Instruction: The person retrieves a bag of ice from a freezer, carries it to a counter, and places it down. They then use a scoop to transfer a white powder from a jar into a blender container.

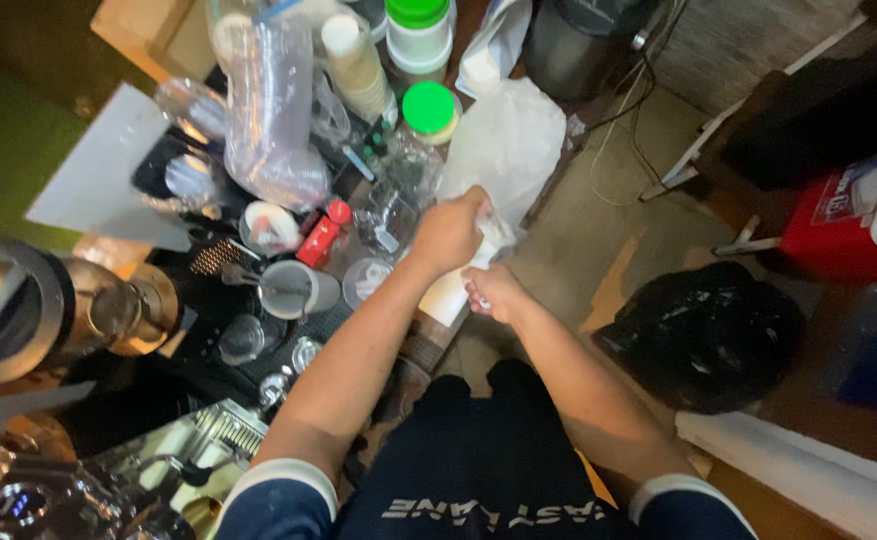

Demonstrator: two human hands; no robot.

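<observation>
My left hand (450, 230) is closed on the neck of a thin white plastic bag (506, 140) that lies at the right edge of the crowded counter. Just below it, my right hand (493, 291) grips a white paper-like piece (448, 296) hanging under the bag. Both forearms reach forward from my dark blue shirt. What is inside the bag is hidden.
The counter holds a steel kettle (18, 310), a stack of clear plastic cups (268, 100), green-lidded jars (428, 108), a red bottle (320, 238) and small metal cups (293, 288). On the floor sit a black rubbish bag (708, 335) and a red cooler (848, 225).
</observation>
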